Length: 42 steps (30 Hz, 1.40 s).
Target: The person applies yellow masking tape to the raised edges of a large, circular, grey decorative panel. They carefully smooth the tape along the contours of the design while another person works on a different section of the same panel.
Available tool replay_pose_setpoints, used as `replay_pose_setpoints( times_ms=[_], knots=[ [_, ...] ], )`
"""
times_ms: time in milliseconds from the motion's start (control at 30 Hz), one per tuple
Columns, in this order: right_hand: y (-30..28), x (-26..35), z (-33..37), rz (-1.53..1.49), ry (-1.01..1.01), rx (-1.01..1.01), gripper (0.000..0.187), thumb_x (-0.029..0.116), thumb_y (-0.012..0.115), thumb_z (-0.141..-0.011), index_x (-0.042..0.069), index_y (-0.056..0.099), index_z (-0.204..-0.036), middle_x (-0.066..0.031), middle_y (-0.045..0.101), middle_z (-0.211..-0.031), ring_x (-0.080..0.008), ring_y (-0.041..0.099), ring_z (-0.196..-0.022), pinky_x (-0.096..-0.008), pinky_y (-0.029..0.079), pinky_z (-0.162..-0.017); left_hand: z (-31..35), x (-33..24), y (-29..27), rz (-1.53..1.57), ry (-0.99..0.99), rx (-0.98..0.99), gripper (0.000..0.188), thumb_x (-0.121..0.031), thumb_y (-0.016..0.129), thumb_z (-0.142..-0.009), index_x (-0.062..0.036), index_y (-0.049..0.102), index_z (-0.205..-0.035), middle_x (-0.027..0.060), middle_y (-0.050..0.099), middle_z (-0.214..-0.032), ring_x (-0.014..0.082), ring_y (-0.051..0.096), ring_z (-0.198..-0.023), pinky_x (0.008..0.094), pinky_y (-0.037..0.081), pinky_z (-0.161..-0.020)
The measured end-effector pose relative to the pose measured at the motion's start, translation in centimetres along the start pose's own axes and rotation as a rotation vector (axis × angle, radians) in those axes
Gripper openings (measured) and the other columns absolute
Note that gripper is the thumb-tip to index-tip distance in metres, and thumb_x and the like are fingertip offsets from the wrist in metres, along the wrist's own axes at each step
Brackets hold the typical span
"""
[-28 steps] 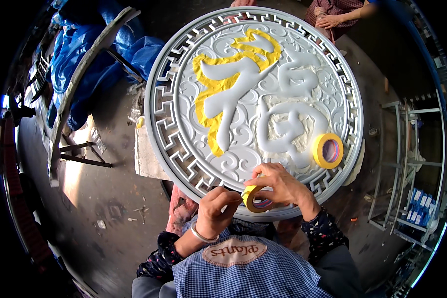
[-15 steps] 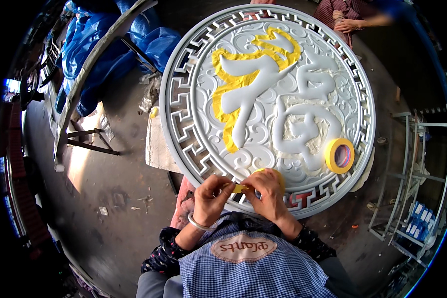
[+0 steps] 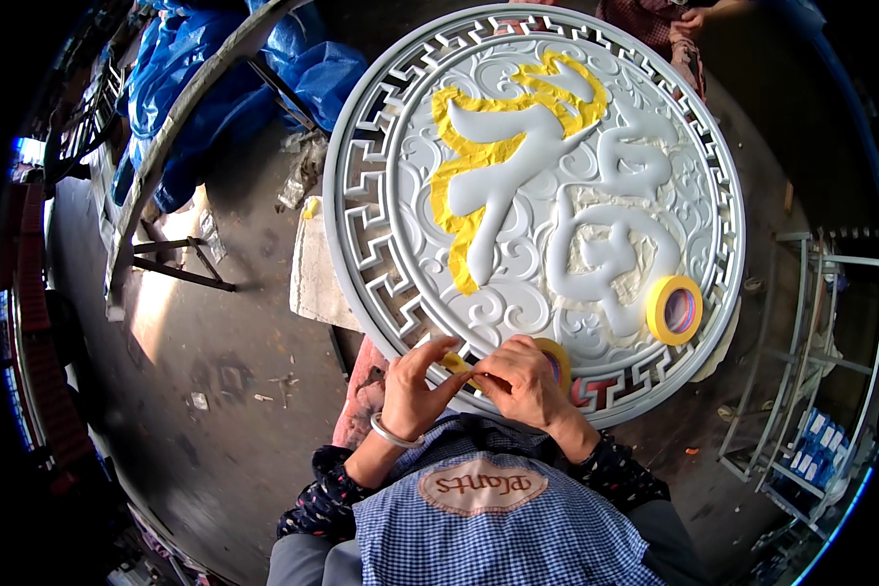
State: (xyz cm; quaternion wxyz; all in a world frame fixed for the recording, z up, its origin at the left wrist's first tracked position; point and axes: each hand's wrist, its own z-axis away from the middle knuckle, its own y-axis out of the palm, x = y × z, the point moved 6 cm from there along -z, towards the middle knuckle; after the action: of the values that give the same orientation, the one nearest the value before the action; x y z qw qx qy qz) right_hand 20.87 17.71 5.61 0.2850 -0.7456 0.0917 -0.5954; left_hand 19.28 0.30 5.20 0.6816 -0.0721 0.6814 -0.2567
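A round grey carved panel [image 3: 523, 311] lies before me with a large raised character on it. Yellow masking tape [image 3: 441, 186] edges the left part of that character. At the panel's near edge, my left hand [image 3: 412, 396] and my right hand [image 3: 525, 387] meet at the fingertips, closed around a short strip of yellow tape [image 3: 454, 362]. A yellow tape roll [image 3: 559, 363] shows partly behind my right hand; whether the hand grips it or it rests on the panel, I cannot tell. Another yellow tape roll [image 3: 674, 311] sits on the panel's right side.
Blue plastic sheeting [image 3: 200, 107] is heaped at the far left beside a curved frame [image 3: 181, 117]. A metal rack [image 3: 801, 342] stands on the right. Beyond the panel's far right edge, another person's hand [image 3: 689, 23] shows. Pale cloth [image 3: 320, 278] lies under the panel's left side.
The panel has shifted slightly right in view. My left index finger and thumb have spread a little, with the thumb tip now against my right fingers. The other person's hand has moved up in view.
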Motion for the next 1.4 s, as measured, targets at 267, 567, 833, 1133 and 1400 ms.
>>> replay_pose_setpoints(
  times_ms=[267, 567, 833, 1133, 1400],
  knots=[
    [-0.4, 0.1, -0.5, 0.023, -0.02, 0.088, 0.012, 0.009, 0.082, -0.084, 0.009, 0.073, -0.093, -0.0032, 0.068, -0.081, -0.0259, 0.066, -0.084, -0.0413, 0.047, -0.091, 0.0, 1.8, 0.6, 0.172, -0.166, 0.25, 0.026, -0.009, 0.086, -0.087, -0.0022, 0.076, -0.11, 0.008, 0.075, -0.096, 0.0169, 0.073, -0.089, 0.0303, 0.058, -0.08],
    [0.7, 0.0, 0.1, 0.212, -0.133, 0.026, 0.018, 0.006, 0.077, -0.079, 0.008, 0.069, -0.095, -0.0034, 0.065, -0.087, -0.0241, 0.066, -0.09, -0.04, 0.05, -0.087, 0.6, 2.6, 2.1, 0.228, -0.223, 0.137, 0.011, -0.007, 0.076, -0.09, -0.0005, 0.073, -0.097, 0.0099, 0.071, -0.086, 0.0181, 0.066, -0.071, 0.0315, 0.053, -0.065],
    [0.2, 0.2, 0.6, 0.212, -0.164, -0.051, 0.03, -0.002, 0.074, -0.075, 0.005, 0.072, -0.104, -0.005, 0.063, -0.088, -0.0234, 0.066, -0.087, -0.0353, 0.057, -0.074, 0.1, 7.5, -0.4, 0.554, -0.453, -0.19, 0.013, -0.01, 0.07, -0.104, 0.0019, 0.069, -0.109, -0.0015, 0.068, -0.091, 0.0047, 0.061, -0.081, 0.0199, 0.05, -0.072],
    [1.3, -1.6, -0.3, 0.358, -0.082, 0.274, 0.063, -0.001, 0.073, -0.08, 0.013, 0.068, -0.141, -0.0056, 0.062, -0.09, -0.0252, 0.067, -0.08, -0.0379, 0.058, -0.072, -0.6, 5.2, 1.6, 0.534, -0.346, -0.087, 0.022, 0.001, 0.075, -0.096, -0.0007, 0.069, -0.118, -0.0005, 0.069, -0.096, 0.0062, 0.064, -0.088, 0.0233, 0.054, -0.079],
    [0.3, -2.1, -1.4, 0.278, -0.032, 0.136, 0.064, 0.008, 0.073, -0.093, 0.008, 0.051, -0.153, -0.0123, 0.068, -0.12, -0.0307, 0.071, -0.095, -0.0405, 0.059, -0.082, -1.1, 5.5, 1.3, 0.5, -0.35, -0.043, 0.032, 0.003, 0.075, -0.096, -0.0005, 0.066, -0.127, -0.0009, 0.068, -0.099, 0.0056, 0.064, -0.091, 0.0219, 0.054, -0.08]
  ],
)
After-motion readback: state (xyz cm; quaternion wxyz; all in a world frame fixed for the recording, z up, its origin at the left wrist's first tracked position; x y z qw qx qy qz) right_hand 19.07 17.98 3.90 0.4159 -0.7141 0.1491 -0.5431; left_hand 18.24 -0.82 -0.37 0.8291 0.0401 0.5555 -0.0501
